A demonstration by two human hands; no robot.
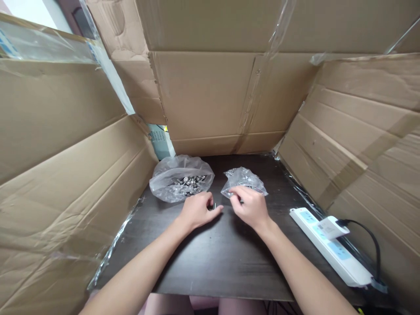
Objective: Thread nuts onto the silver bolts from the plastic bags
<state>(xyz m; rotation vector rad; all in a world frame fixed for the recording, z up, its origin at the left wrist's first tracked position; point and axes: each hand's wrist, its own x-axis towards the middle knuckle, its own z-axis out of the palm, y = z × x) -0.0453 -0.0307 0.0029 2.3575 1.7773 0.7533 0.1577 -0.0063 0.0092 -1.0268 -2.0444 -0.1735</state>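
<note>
My left hand [198, 211] is over the dark table, fingers curled and thumb stretched to the right. A thin, shiny metal piece [215, 205] shows between its fingers and thumb; its kind is too small to tell. Just beyond that hand lies an open clear plastic bag [164, 181] with many small metal fasteners [193, 181] in it, which look like screws. My right hand [249, 208] is at the near edge of a smaller clear plastic bag [243, 175], covering part of it. Its fingers are bent towards the thumb, and whatever they hold is hidden.
Cardboard walls [213, 96] surround the dark table [210, 262] on the left, back and right. A white power strip [331, 249] lies along the right side, with a white adapter [331, 227] and a black cable [374, 236] plugged in.
</note>
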